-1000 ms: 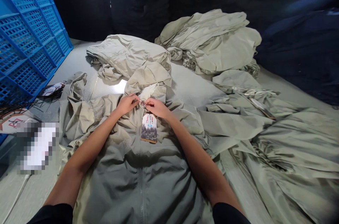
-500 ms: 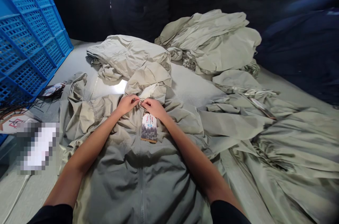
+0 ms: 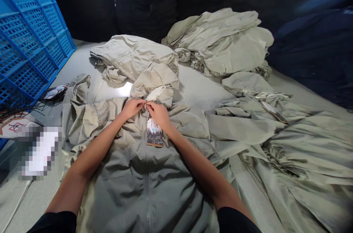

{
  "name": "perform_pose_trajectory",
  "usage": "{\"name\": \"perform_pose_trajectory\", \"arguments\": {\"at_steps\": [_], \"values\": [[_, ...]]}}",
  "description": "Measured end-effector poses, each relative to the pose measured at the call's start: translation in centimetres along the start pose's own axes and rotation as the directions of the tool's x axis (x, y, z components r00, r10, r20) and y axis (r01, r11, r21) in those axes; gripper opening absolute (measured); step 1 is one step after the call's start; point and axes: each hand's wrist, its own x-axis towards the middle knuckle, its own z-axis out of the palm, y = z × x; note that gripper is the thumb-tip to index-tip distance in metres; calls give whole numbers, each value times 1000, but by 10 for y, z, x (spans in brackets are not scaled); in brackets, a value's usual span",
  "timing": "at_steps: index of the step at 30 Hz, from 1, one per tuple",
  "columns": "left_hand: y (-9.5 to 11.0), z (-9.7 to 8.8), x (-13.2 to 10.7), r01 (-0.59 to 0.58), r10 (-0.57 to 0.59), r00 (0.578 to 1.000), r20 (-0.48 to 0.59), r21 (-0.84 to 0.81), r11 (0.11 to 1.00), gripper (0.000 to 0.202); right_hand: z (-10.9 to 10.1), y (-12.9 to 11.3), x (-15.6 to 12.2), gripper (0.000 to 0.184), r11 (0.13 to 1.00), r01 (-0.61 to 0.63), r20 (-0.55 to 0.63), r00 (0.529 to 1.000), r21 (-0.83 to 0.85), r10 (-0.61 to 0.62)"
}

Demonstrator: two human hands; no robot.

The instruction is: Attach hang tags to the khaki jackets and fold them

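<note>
A grey-green zip-up jacket [image 3: 121, 178] lies spread in front of me, its zip running down the middle. At its neckline my left hand [image 3: 134, 108] is closed in a pinch, fingertips nearly touching those of my right hand [image 3: 159, 114], which pinches too. Between them is the thin dark string of a hang tag, though the fingers hide most of it. The hang tag [image 3: 154, 135], printed with trees, dangles just below my right hand and rests on the jacket front.
A blue plastic crate [image 3: 33, 38] stands at the left. Beside it lie several loose hang tags [image 3: 55, 92] with dark strings and a blurred-out device [image 3: 40, 152] with a white cable. More pale green garments [image 3: 226, 42] are heaped behind and to the right [image 3: 309, 133]. Dark fabric [image 3: 132, 12] lines the back.
My right hand has turned slightly, its fingertips shifting a little upward and closer to the left ones. The hang tag is now partly covered by that hand. My left hand has barely moved.
</note>
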Motion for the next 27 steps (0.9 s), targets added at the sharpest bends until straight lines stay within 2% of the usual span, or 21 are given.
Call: {"name": "perform_pose_trajectory", "arguments": {"at_steps": [8,13,18,20,23,27], "values": [[0,-5,8,24,-27,993,116,25,999,27,2,-7,-1,28,1000,2,-59,998,24,-1],[0,-10,10,46,-24,984,175,-120,992,24,4,-4,1,26,981,32,-94,995,193,-14],[-2,-10,7,96,-52,982,179,-247,964,20,7,3,6,27,906,75,-86,995,416,-43],[-1,-9,4,85,-60,989,134,-190,978,19,9,6,8,27,882,65,-75,997,467,-34],[6,-6,-1,44,-45,999,25,15,999,18,10,9,13,26,843,40,-36,999,537,-25],[20,-4,-7,30,-14,998,-58,287,957,29,10,11,17,24,761,-11,25,1000,649,-6]]}}
